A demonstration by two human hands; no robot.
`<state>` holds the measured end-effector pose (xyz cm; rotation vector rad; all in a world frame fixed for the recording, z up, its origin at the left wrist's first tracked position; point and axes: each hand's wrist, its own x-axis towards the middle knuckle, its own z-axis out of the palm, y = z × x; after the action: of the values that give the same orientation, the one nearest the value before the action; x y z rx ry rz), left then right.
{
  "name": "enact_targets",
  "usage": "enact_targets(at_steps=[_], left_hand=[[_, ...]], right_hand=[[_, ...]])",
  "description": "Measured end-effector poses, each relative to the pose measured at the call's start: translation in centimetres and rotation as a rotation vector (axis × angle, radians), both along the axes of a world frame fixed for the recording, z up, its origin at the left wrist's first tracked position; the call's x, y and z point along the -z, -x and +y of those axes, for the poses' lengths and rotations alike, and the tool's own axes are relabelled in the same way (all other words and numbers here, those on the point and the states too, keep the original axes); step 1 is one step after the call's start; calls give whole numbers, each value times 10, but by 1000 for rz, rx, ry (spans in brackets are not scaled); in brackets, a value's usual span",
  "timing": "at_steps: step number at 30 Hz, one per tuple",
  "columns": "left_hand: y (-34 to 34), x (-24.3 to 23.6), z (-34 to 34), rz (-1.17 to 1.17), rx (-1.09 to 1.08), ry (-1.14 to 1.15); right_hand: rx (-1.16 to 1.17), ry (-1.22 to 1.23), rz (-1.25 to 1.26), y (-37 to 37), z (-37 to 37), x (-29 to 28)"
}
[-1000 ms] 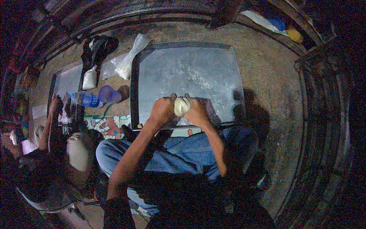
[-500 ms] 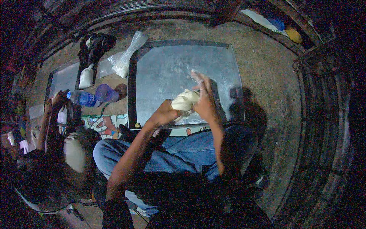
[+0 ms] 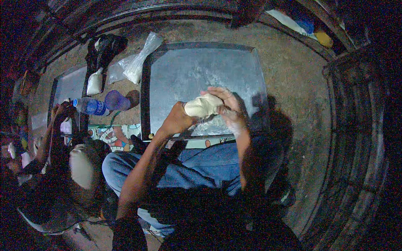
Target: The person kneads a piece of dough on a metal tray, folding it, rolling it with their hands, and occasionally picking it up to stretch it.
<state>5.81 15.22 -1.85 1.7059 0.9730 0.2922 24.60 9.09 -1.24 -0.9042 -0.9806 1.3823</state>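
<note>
A pale lump of dough (image 3: pixel 203 106) is held above the near half of a grey, flour-smeared board (image 3: pixel 180 67) with dark edges. My left hand (image 3: pixel 178 120) is closed round the dough's left side, its fingers mostly hidden behind the lump. From the right, my right hand (image 3: pixel 231 109) cups the dough, fingers over the far side and thumb nearer me; it is slightly blurred. White flour dusts the fingers of the right hand and the board under the dough.
Left of the board lie a clear bag of white powder (image 3: pixel 135 70), a smaller tied white bag (image 3: pixel 95 83), a blue-labelled bottle (image 3: pixel 91 106) and a purple cup (image 3: pixel 116 101). Another person's hand (image 3: pixel 63 109) is at a second board (image 3: pixel 69 85). Dark slats (image 3: pixel 351 146) line the right.
My right hand has turned and closed in round the dough, its raised fingers coming down over the far side. The dough and my left hand have shifted slightly away from me.
</note>
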Motion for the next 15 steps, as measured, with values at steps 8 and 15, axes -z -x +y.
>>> enact_targets(at_steps=[8, 15], left_hand=[[-9, -2, -13, 14, 157, 236], [-25, -8, -35, -137, 236, 42]], right_hand=[[479, 217, -266, 35, -4, 20], [600, 527, -9, 6, 8, 27]])
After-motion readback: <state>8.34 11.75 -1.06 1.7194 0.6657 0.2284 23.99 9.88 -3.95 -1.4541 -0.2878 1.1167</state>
